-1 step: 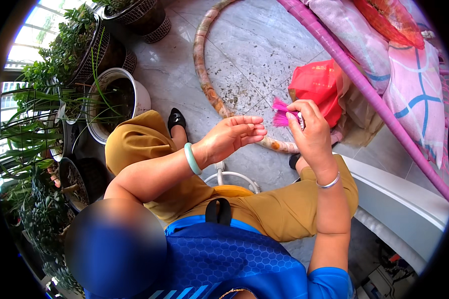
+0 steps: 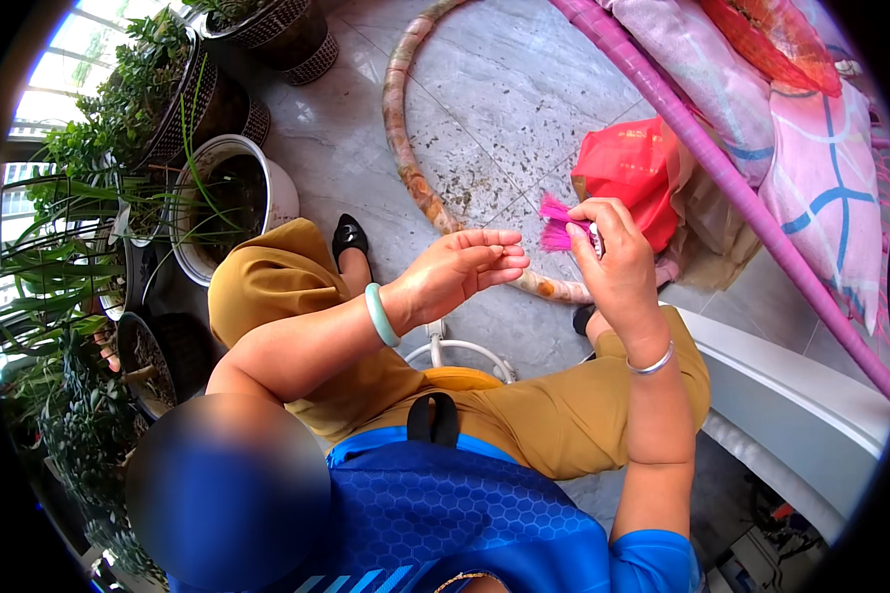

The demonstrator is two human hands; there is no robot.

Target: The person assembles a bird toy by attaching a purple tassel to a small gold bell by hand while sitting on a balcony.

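My right hand [image 2: 620, 259] is closed round a small brush with magenta bristles [image 2: 556, 223]. The bristles point left, and a bit of the whitish handle end shows between thumb and fingers; the rest of it is hidden in the hand. To its left, apart from the brush, is my left hand [image 2: 465, 269]. Its fingers stretch rightward, slightly curled, with the thumb lying close to them, and I see nothing in it. A pale green bangle [image 2: 382, 315] circles my left wrist, and a silver bangle [image 2: 652, 360] my right.
Below the hands, a thick mottled hoop [image 2: 401, 138] lies on the grey tiled floor [image 2: 366, 89], which is strewn with small scraps. A red bag [image 2: 628, 173] stands at right, by a purple wrapped tube [image 2: 717, 163] and pink cushions [image 2: 811, 188]. Potted plants, including a white pot [image 2: 282, 193], line the left.
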